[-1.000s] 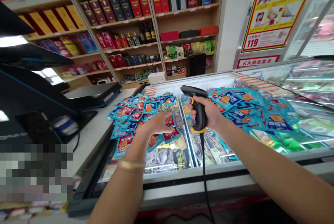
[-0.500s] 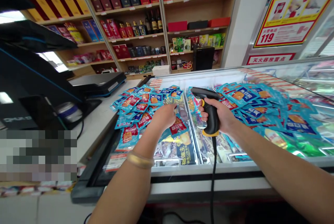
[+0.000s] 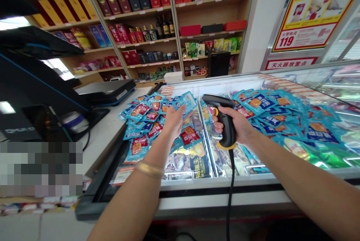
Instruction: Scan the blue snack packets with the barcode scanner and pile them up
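Observation:
Between the thumb and fingers of my left hand [image 3: 174, 121] is a light-blue snack packet [image 3: 185, 103], its pale printed back facing up. My right hand [image 3: 231, 121] grips a black and yellow barcode scanner [image 3: 227, 124], its head pointing left toward the packet. The scanner's cord [image 3: 230, 184] hangs down over the front edge. A pile of blue and red snack packets [image 3: 149, 116] lies left of my left hand, on the glass top. One red-fronted packet [image 3: 189, 136] lies just below that hand. To the right of the scanner spreads a second, larger pile of packets [image 3: 270, 111].
The packets rest on a glass-topped freezer [image 3: 180, 185] with bagged goods visible inside. At left are a counter [image 3: 102, 139], a flat black scale [image 3: 108, 90] and a dark machine [image 3: 33, 95]. Shelves [image 3: 135, 10] of boxes and bottles stand behind.
My left hand has lifted a packet from the left pile and turned it back side up. The scanner in my right hand has shifted slightly left.

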`<move>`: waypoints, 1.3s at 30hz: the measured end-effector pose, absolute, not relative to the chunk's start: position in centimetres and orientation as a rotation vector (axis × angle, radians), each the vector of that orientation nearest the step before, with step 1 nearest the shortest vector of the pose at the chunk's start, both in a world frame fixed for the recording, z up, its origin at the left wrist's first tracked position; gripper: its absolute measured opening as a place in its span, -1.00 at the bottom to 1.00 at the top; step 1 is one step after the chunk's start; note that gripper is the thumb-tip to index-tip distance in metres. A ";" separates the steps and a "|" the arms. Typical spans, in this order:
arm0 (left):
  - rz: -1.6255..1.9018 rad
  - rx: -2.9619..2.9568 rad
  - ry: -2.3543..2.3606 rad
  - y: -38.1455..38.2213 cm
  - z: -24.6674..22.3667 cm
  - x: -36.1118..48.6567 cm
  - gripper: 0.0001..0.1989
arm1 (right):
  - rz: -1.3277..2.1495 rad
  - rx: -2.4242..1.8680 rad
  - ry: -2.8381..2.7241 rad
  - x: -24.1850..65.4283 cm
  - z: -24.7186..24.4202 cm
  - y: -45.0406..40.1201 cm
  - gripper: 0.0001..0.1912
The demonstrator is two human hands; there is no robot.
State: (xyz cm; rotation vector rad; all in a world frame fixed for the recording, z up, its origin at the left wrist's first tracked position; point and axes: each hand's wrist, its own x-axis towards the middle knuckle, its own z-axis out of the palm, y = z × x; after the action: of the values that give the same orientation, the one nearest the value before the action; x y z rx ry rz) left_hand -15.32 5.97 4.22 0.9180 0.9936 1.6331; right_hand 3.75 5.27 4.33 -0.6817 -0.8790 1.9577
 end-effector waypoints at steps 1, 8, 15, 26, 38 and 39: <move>1.629 0.929 0.983 6.0 4.1 -15.3 -0.87 | 1.959 -0.677 -0.885 3.7 4.4 5.2 -0.81; 1.613 0.996 0.955 6.0 3.8 -15.0 -0.79 | 1.971 -0.654 -0.920 3.8 4.3 5.2 -0.80; 1.603 1.028 0.972 5.9 3.8 -15.1 -0.76 | 1.978 -0.647 -0.930 3.9 4.1 5.4 -0.80; 1.571 1.243 1.238 6.6 2.8 -15.4 -0.74 | 1.967 -0.609 -0.862 3.6 4.5 5.3 -0.82; 1.410 2.062 1.413 9.1 6.4 -6.3 -0.57 | 1.575 -0.642 -0.775 14.9 6.5 6.8 -0.83; 1.358 2.132 1.388 9.5 6.4 -4.9 -0.56 | 1.550 -0.660 -0.755 16.2 6.4 6.8 -0.83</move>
State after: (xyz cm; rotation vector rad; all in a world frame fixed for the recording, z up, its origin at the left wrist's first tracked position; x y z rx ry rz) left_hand -4.93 9.50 6.38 2.1322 1.3884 1.3581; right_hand 16.18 6.80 6.37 -0.6600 -0.7546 1.5499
